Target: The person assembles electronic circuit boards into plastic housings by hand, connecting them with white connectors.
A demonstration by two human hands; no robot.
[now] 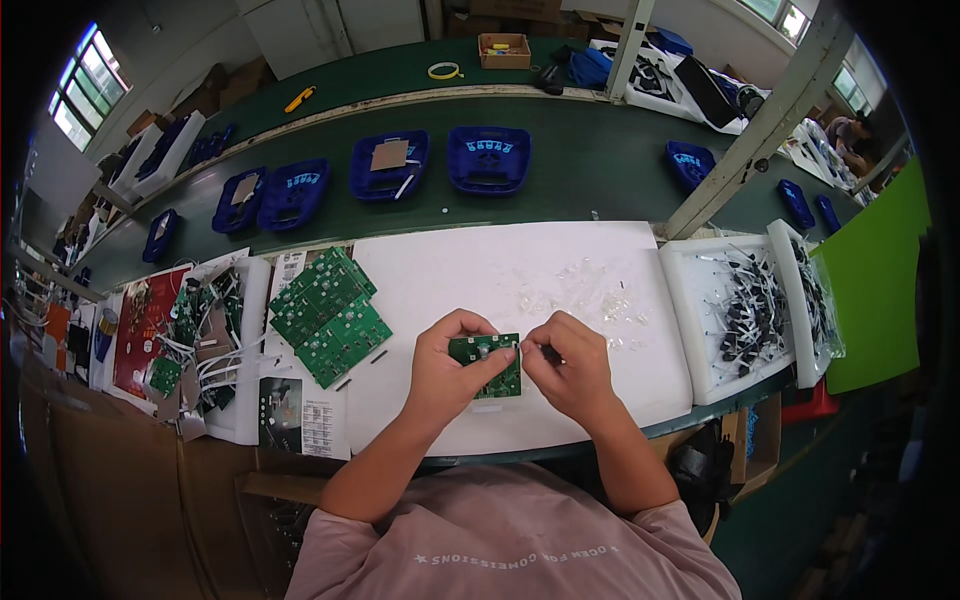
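My left hand [450, 362] grips a small green circuit board [507, 383], thumb lying across its face and fingers behind it. At the board's right edge, my right hand [566, 362] is closed in a pinch; whatever sits between the fingertips is too small to make out. Both hands are above a white work sheet [440, 270]. Left of them lies a stack of green circuit board panels [330, 310], with thin dark strips [378, 357] beside it. Small clear plastic pieces [585, 300] are scattered beyond my right hand.
A white foam tray [690, 330] of black-headed parts with pale leads stands at the right. Another foam tray [247, 400] with boards and white wires is at the left. Blue plastic housings [490, 175] line the green bench behind. A metal post [740, 150] rises at the right.
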